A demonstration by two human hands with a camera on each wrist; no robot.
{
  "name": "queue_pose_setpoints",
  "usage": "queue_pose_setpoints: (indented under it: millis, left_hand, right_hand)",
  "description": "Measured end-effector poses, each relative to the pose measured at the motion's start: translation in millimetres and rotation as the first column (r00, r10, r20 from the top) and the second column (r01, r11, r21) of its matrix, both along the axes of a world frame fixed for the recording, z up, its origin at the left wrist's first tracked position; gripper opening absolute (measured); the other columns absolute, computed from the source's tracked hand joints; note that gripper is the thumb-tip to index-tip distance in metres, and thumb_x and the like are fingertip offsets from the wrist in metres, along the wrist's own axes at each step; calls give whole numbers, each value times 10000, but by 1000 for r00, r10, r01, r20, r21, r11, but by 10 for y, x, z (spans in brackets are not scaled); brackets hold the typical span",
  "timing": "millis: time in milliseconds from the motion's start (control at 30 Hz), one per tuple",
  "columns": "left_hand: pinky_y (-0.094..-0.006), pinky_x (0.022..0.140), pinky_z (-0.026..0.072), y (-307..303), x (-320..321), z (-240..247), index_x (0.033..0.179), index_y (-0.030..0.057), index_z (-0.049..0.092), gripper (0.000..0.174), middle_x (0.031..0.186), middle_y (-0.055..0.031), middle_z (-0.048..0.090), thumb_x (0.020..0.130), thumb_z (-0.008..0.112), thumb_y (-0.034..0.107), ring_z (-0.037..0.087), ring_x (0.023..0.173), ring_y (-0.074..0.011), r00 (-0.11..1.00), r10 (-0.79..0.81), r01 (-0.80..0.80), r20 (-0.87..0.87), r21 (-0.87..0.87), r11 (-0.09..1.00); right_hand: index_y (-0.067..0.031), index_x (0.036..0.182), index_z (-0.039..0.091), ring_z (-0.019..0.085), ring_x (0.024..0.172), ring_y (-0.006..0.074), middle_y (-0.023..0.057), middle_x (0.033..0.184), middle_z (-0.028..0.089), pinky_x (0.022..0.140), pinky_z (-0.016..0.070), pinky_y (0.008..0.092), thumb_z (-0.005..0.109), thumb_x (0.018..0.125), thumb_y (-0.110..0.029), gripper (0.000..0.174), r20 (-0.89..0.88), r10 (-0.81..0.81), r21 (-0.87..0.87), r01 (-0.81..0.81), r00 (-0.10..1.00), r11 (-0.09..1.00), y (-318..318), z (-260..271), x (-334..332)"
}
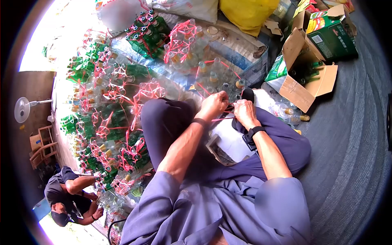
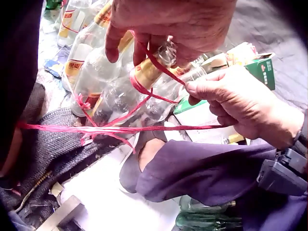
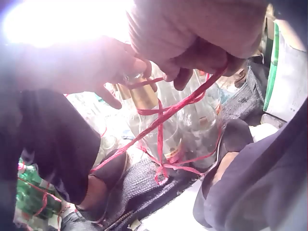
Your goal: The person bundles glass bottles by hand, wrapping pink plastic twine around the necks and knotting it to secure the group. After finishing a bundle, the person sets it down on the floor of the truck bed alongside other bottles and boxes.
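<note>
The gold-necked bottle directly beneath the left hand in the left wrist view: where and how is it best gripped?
Probably by the gold neck, from above, thumb and fingers curled round it. It is slimmer than the body, which neighbouring clear bottles crowd. Pink string crosses near the neck, so avoid trapping it.

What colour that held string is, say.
The string is pinkish red, clearest in the left wrist view.

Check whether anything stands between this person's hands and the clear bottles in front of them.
Nothing solid visibly does: the left hand is right at the necks of the clear bottles. Only red strands, held by the right hand, cross in front.
</note>
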State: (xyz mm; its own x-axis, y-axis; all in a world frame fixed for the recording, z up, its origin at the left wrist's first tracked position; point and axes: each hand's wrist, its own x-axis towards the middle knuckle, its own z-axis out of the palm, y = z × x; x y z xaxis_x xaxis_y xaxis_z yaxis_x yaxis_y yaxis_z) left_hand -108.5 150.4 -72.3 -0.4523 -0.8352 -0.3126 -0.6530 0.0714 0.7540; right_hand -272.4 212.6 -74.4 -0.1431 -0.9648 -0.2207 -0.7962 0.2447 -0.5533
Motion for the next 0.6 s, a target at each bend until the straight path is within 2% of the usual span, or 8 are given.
queue_pose_setpoints:
  millis: [267,333,400,433,467,533,567,600]
  left_hand:
    - [-456,745,531,40,46,48,979,118,688,228,842,-167,702,824,643,279,688,849,-353,1000,12,-13,-9,-21,1000]
    - [-456,757,531,50,50,12,995,103,690,247,880,-174,706,823,640,273,686,865,-352,1000,17,-17,-15,-33,999]
    - [-452,802,530,89,37,-59,1067,35,673,347,956,-197,704,836,654,293,679,930,-374,1000,23,-24,-11,-201,979]
    - [-455,828,519,110,33,-110,1045,12,668,315,998,-208,685,822,664,234,659,945,-384,996,40,-62,-79,-292,955]
    - [-455,828,519,142,14,-60,1045,12,668,315,998,-208,685,822,664,234,659,945,-384,996,49,-70,-76,-293,953]
    - [-463,827,504,280,-11,156,972,31,665,206,953,-206,666,813,662,162,628,931,-388,984,130,-175,-124,-490,854]
    - [-471,807,497,366,-6,245,882,46,645,100,866,-186,644,815,654,120,607,901,-381,986,119,-161,-119,-466,870]
    - [-472,794,497,452,17,201,898,51,629,107,881,-166,626,821,651,122,604,931,-370,986,92,-142,-140,-409,902]
  right_hand:
    - [-15,796,715,681,800,419,243,811,685,730,543,492,660,857,-193,196,16,-69,12,69,998,998,-17,9,50]
    - [-11,790,712,681,804,420,244,808,683,732,543,494,659,852,-187,195,10,-65,17,64,998,998,-28,13,59]
    - [-6,784,709,681,808,421,245,805,682,733,543,495,659,847,-181,193,3,-51,26,51,999,998,-40,-70,35]
    - [-2,777,706,680,811,422,245,802,681,736,541,497,659,841,-176,191,-12,-39,8,39,999,999,-41,-155,14]
    - [2,770,703,679,814,423,245,798,680,738,540,499,660,836,-170,189,-25,-29,-8,29,999,1000,-42,-209,13]
    - [6,760,698,677,806,427,257,790,673,741,537,497,667,818,-158,177,3,-22,-9,22,1000,1000,-46,-127,22]
    - [8,748,693,677,804,428,259,788,671,744,538,496,667,814,-155,178,18,-39,-19,39,999,999,-44,-114,28]
    - [10,736,688,676,801,430,262,786,669,746,539,494,666,811,-151,179,34,-55,-29,56,998,998,-47,-107,36]
